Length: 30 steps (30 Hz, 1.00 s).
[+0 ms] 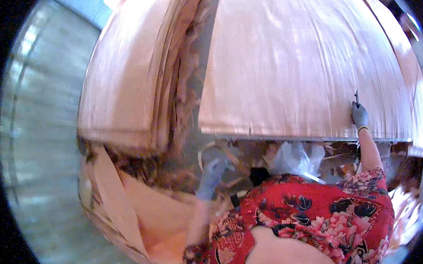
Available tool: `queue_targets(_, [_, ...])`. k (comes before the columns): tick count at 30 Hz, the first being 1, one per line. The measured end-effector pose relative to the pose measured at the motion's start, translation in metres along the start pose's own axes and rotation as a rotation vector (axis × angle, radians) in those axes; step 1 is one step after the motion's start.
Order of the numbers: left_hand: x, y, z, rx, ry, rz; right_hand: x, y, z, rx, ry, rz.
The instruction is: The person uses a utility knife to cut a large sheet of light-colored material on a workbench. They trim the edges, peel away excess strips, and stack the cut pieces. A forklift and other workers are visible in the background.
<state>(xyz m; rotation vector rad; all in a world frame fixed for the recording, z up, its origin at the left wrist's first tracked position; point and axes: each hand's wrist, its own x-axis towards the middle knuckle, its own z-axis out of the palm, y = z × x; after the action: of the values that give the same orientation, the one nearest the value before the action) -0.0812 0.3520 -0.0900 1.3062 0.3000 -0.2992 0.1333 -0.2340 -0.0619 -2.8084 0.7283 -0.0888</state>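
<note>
While our right hand [360, 116] grips dark tool [356, 98] on veneer sheet [294, 65], left hand [210, 177] blurred, finger state unclear; trimming step, we judge; next needs steady sheet.

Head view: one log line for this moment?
right hand: gloved, holds dark tool on veneer sheet | left hand: gloved, blurred, below sheet edge | veneer stack: left

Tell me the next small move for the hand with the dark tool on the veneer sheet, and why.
Probably draw the right hand back toward the sheet's near edge. It grips a thin dark tool, tip upright on the top veneer sheet, just above that edge. The left hand is low, blurred, off the sheet, so the right works alone.
</note>
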Motion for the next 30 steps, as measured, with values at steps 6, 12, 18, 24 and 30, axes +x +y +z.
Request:
queue_targets(6, [-0.033,-0.027,-0.074,0.255,0.126,-0.087,-0.023,-0.066,-0.042,0.573,-0.046,0.234])
queue_targets(12, [-0.015,-0.025,-0.112,0.138,0.257,-0.177,-0.055,-0.168,-0.045,1.175,-0.333,0.185])
queue_targets(18, [0.06,0.065,-0.103,0.402,0.147,0.082,-0.086,-0.186,-0.036,0.941,-0.416,0.202])
queue_targets(24, [0.137,0.089,-0.058,0.319,0.022,-0.052,-0.084,-0.108,0.004,0.841,-0.192,0.233])
queue_targets(30, [0.226,0.114,-0.003,0.275,-0.151,-0.116,-0.084,-0.101,-0.004,0.783,-0.104,0.255])
